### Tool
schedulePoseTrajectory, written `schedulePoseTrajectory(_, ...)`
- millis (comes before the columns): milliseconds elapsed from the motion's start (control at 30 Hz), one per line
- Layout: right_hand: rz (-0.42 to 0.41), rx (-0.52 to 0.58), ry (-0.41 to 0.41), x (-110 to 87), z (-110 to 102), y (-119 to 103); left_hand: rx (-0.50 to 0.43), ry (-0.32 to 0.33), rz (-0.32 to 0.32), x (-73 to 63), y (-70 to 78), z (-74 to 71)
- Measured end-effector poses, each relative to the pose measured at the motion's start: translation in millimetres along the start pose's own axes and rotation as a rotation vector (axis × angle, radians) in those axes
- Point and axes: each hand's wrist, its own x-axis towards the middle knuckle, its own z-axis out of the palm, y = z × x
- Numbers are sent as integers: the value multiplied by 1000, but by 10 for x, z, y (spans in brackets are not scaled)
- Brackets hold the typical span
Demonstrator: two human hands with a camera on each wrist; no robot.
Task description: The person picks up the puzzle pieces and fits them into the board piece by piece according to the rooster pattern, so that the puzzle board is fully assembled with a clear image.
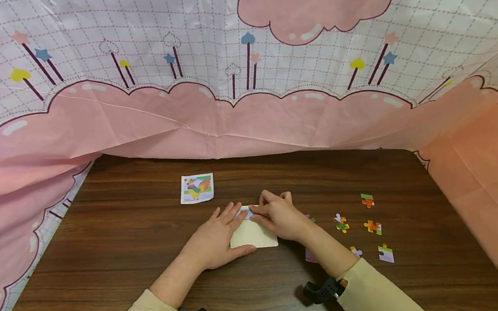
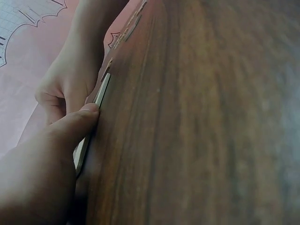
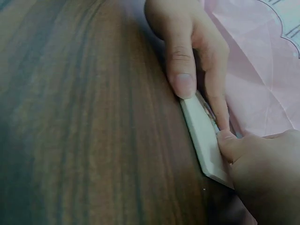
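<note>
A pale puzzle tray (image 1: 254, 235) lies on the table between the two hands, with colored puzzle pieces (image 1: 248, 214) along its far edge. Spanning the tray's left side, my left hand (image 1: 217, 237) has fairly straight fingers toward the far edge and its thumb on the near edge. In the right wrist view that thumb (image 3: 183, 86) presses at the corner of the tray (image 3: 201, 140). My right hand (image 1: 279, 214) pinches at a piece in the far part of the tray with thumb and index finger, the other fingers curled. The fingers hide much of that piece.
Several loose jigsaw pieces lie to the right, among them an orange and green one (image 1: 367, 200) and a lilac one (image 1: 386, 253); the right forearm partly covers others. A small printed picture of a bird (image 1: 197, 188) lies at the back left. Patterned pink cloth (image 1: 208, 124) borders the table.
</note>
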Motion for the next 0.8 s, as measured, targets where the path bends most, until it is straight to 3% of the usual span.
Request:
schedulePoseTrajectory(367, 36, 36, -9, 7, 7, 4, 17, -17, 6, 15, 15, -35)
schedulePoseTrajectory(800, -32, 136, -9, -150, -300, 45, 28, -22, 2, 26, 24, -35)
